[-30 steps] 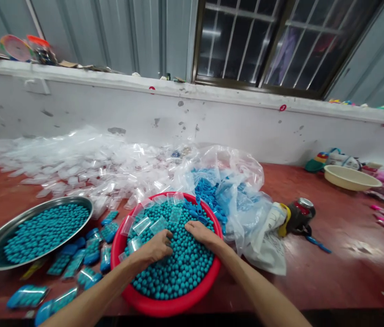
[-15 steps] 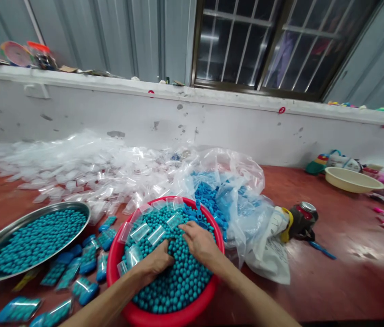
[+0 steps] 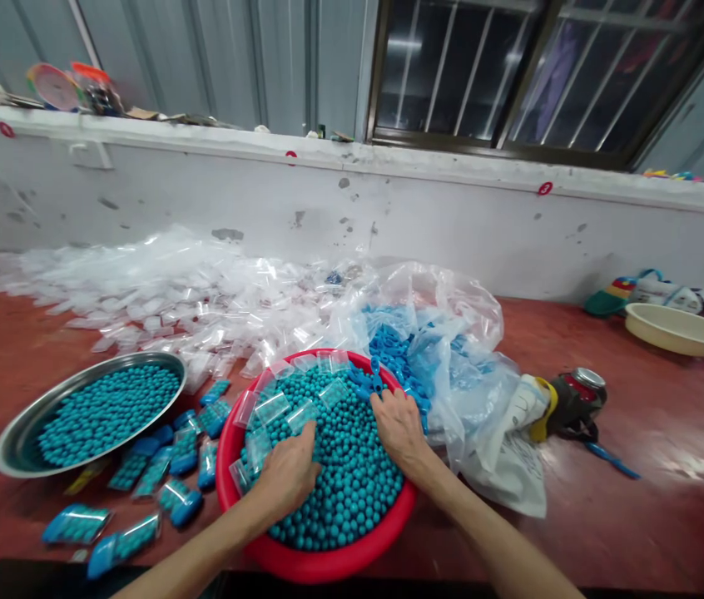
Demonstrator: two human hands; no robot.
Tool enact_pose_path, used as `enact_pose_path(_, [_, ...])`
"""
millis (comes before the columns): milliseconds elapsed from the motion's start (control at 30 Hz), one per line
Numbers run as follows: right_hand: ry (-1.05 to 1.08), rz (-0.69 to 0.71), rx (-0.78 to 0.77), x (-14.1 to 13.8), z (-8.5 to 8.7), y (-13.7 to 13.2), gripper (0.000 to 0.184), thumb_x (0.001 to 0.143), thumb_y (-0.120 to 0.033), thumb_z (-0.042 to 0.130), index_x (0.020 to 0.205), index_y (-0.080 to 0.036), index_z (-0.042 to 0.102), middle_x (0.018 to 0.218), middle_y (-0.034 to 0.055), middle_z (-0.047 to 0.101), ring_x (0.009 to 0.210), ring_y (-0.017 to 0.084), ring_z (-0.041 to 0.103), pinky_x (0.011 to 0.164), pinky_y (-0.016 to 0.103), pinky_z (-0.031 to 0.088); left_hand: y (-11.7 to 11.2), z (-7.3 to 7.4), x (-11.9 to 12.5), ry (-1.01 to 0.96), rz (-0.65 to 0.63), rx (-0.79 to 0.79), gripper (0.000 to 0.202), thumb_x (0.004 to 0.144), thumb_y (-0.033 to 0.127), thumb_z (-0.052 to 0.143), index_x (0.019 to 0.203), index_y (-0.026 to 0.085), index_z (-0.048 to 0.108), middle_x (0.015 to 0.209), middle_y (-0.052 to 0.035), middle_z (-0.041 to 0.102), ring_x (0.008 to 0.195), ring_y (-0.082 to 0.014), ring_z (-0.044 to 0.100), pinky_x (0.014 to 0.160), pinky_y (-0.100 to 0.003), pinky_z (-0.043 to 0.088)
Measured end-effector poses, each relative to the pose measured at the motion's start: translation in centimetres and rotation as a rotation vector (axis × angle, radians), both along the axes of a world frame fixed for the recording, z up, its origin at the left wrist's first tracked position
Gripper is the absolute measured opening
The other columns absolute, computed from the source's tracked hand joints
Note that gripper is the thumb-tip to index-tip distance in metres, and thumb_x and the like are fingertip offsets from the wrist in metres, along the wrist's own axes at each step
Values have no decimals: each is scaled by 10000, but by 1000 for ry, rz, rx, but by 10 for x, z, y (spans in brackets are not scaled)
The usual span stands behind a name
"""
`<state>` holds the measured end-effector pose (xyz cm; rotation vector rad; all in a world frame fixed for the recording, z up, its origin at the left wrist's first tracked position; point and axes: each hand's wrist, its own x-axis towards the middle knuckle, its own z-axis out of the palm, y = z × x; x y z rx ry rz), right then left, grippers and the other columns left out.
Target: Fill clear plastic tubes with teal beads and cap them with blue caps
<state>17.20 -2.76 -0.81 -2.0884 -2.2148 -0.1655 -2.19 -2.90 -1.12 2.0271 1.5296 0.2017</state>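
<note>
Small turquoise beads (image 3: 345,482) fill a red basin (image 3: 318,566) in front of me. My left hand (image 3: 286,470) is over the beads, fingers curled, its index fingertip at the lower edge of a clear plastic sleeve (image 3: 302,416). Whatever lies inside those curled fingers is hidden. At the basin's right rim, my right hand (image 3: 399,428) has its bent fingers closed at the edge of some small blue plastic pieces (image 3: 364,381) with ring-like ends. Several more clear sleeves lie across the beads at the basin's left and back.
A metal tray (image 3: 8,462) of beads stands left, with several filled packets (image 3: 180,502) beside it. Behind spreads a heap of clear sleeves (image 3: 171,274). A plastic bag (image 3: 452,391) of blue pieces lies right of the basin, near a jar (image 3: 582,391) and a cream bowl (image 3: 682,337).
My right hand has moved right, from the beads to the blue pieces. My left hand has lifted out of the beads towards a sleeve. The view has shifted slightly left.
</note>
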Motion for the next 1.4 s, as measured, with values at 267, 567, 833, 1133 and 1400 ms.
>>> enact_pose_path(267, [41, 148, -65, -11, -4, -4, 254, 833, -101, 375, 974, -175, 573, 886, 89, 602, 829, 215, 547, 633, 279, 403, 22, -12, 35, -385, 111, -207, 348, 617, 111, 527, 959, 173, 503, 655, 8, 542, 732, -191, 549, 673, -268, 372])
enact_pose_path(567, [235, 208, -109, 3, 1, -4, 288, 880, -272, 370, 1118, -250, 530, 934, 43, 626, 880, 180, 582, 733, 246, 403, 21, -7, 23, -995, 193, -538, 454, 667, 288, 594, 1065, 149, 424, 650, 50, 490, 534, -82, 484, 479, -197, 336])
enact_pose_path(833, [46, 322, -174, -10, -4, 7, 272, 864, -161, 348, 1001, -222, 575, 858, 57, 618, 777, 200, 574, 608, 262, 391, 9, -9, 5, -1316, 28, -860, 448, 665, 307, 651, 1003, 187, 382, 764, -35, 619, 574, -157, 622, 433, -190, 383])
enact_pose_path(1133, [236, 307, -62, -13, 8, 20, 279, 841, -186, 423, 1109, -191, 503, 995, 73, 600, 932, 196, 542, 778, 282, 385, 9, -10, 10, -799, 264, -497, 169, 723, 218, 456, 884, 172, 435, 657, 34, 566, 416, -85, 531, 344, -159, 320])
enact_pose_path(1400, [447, 129, -225, -13, -8, 22, 187, 806, -146, 435, 946, -156, 558, 844, 100, 635, 869, 234, 581, 761, 317, 394, 29, -13, 36, -601, 328, -445, 135, 608, 127, 549, 582, 186, 430, 353, 93, 369, 321, -83, 376, 351, -186, 283])
